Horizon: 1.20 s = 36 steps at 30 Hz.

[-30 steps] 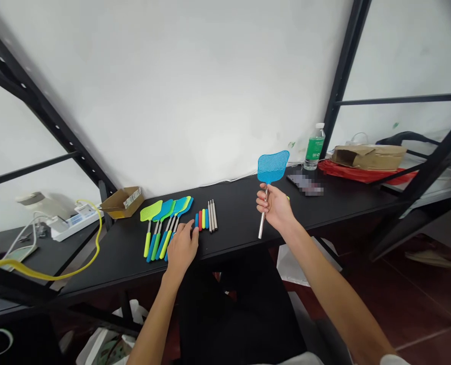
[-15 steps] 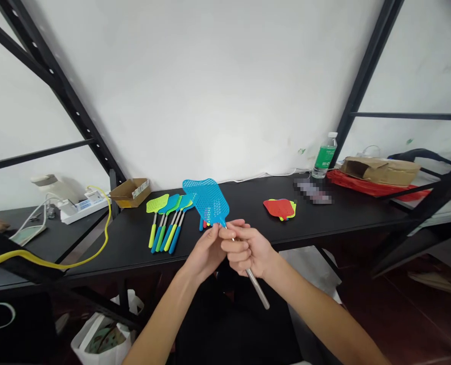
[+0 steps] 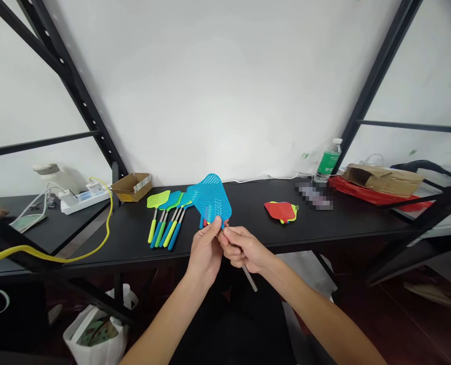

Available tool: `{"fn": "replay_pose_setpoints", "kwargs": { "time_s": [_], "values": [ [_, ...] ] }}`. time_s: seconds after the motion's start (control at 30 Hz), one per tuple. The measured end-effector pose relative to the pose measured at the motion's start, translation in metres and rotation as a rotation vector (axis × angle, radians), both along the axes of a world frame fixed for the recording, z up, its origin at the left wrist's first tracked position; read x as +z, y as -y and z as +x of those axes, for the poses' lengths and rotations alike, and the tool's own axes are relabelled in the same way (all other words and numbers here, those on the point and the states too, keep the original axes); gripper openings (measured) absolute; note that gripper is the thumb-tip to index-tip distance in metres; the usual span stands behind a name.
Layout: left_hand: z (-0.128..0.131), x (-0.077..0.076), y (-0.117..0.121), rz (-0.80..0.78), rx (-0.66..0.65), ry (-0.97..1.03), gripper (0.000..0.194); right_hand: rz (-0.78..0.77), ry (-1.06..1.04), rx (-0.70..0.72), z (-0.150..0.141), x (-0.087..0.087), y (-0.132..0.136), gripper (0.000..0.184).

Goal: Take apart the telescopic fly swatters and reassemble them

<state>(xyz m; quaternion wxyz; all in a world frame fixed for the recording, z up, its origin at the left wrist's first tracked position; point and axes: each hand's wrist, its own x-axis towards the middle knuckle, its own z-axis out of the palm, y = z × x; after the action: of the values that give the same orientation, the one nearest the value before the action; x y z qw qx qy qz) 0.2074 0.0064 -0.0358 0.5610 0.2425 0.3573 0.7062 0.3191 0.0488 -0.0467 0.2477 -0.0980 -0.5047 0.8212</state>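
Note:
A blue fly swatter (image 3: 215,195) with a perforated head and a bare metal rod is held up over the table's front edge. My left hand (image 3: 206,246) pinches it where the head meets the rod. Wrapped round the rod just below is my right hand (image 3: 244,248), and the rod's end pokes out beneath it. To the left lie several fly swatters (image 3: 166,218) side by side, in yellow-green, blue and green, with coloured grips. Coloured grips (image 3: 204,222) are mostly hidden behind the blue head. On the right rests a stack of loose swatter heads (image 3: 280,211), red on top.
The black table (image 3: 244,220) runs along a white wall. A small cardboard box (image 3: 132,187), a power strip (image 3: 84,198) and a yellow cable (image 3: 107,228) are on the left. A water bottle (image 3: 329,161) and a larger cardboard box (image 3: 383,181) stand right, near metal frame posts.
My right hand has brought the blue swatter left and down towards me. My left hand has come off the table and taken hold below its head. The head-stack on the right has come into view.

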Motion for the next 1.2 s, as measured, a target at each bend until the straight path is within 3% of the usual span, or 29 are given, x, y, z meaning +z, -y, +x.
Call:
{"fn": "replay_pose_setpoints", "kwargs": {
  "time_s": [0.17,0.33,0.4,0.47,0.6,0.77,0.83,0.9,0.97,1.03,1.1,1.2],
  "values": [
    [-0.040,0.013,-0.010,0.083,0.251,0.094,0.032,0.071,0.074,-0.107,-0.008,-0.012,-0.003,0.040],
    [-0.090,0.029,-0.007,0.194,0.391,0.025,0.031,-0.057,0.082,-0.443,-0.017,-0.017,-0.064,0.027],
    [-0.093,0.029,-0.005,0.190,0.396,0.016,0.033,-0.058,0.136,-0.640,-0.024,-0.017,-0.097,0.037],
    [-0.089,0.028,-0.004,0.185,0.387,0.013,0.034,0.051,0.298,-0.763,-0.030,-0.020,-0.125,0.051],
    [-0.076,0.026,-0.005,0.175,0.364,0.021,0.036,0.264,0.509,-0.836,-0.040,-0.032,-0.153,0.074],
    [-0.069,0.026,-0.006,0.171,0.356,-0.026,0.034,0.631,0.738,-0.879,-0.041,-0.038,-0.149,0.073],
    [-0.069,0.021,-0.008,0.152,0.355,-0.115,0.032,0.624,0.696,-0.904,-0.038,-0.033,-0.139,0.063],
    [-0.068,0.013,-0.010,0.117,0.351,-0.291,0.031,0.547,0.514,-0.890,-0.032,-0.025,-0.122,0.050],
    [-0.064,0.004,-0.012,0.090,0.313,-0.510,0.032,0.416,0.248,-0.750,-0.024,-0.016,-0.099,0.048],
    [-0.057,-0.005,-0.012,0.094,0.241,-0.691,0.032,0.328,0.118,-0.563,-0.014,-0.007,-0.076,0.055],
    [-0.048,-0.009,-0.010,0.123,0.161,-0.824,0.033,0.378,0.083,-0.566,-0.002,0.000,-0.060,0.046],
    [-0.042,-0.005,-0.005,0.149,0.070,-1.070,0.034,0.478,0.110,-0.738,0.030,0.006,-0.061,0.038]
  ]
}}
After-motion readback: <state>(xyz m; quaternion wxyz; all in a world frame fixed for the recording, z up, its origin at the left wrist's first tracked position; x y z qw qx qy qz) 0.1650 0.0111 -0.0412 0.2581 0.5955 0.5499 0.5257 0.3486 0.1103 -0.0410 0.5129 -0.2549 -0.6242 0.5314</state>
